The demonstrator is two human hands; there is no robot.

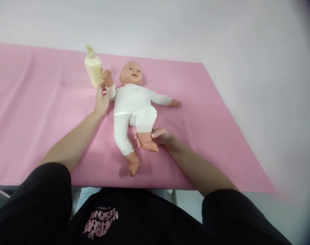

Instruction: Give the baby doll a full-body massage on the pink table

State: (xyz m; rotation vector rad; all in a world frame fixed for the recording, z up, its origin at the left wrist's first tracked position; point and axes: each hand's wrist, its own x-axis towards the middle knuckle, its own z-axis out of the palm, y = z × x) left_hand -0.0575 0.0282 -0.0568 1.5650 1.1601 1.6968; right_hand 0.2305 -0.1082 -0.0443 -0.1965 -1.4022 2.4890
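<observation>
Fingers of the left hand (102, 103) curl round the baby doll's (133, 99) raised, white-sleeved forearm, seemingly steadying that arm; fingers of the right hand (162, 136) wrap the bent leg's ankle, thumb in front, apparently supporting that knee's bend. And the doll? Face-up on the pink sheet (195, 112), so both limbs can be held; just beside its raised hand stands a cream pump bottle (95, 72), perhaps placed for reach.

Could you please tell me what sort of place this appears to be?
Possibly an infant-care training room: a baby doll lies on a pink sheet, with a pump bottle beside it.
</observation>
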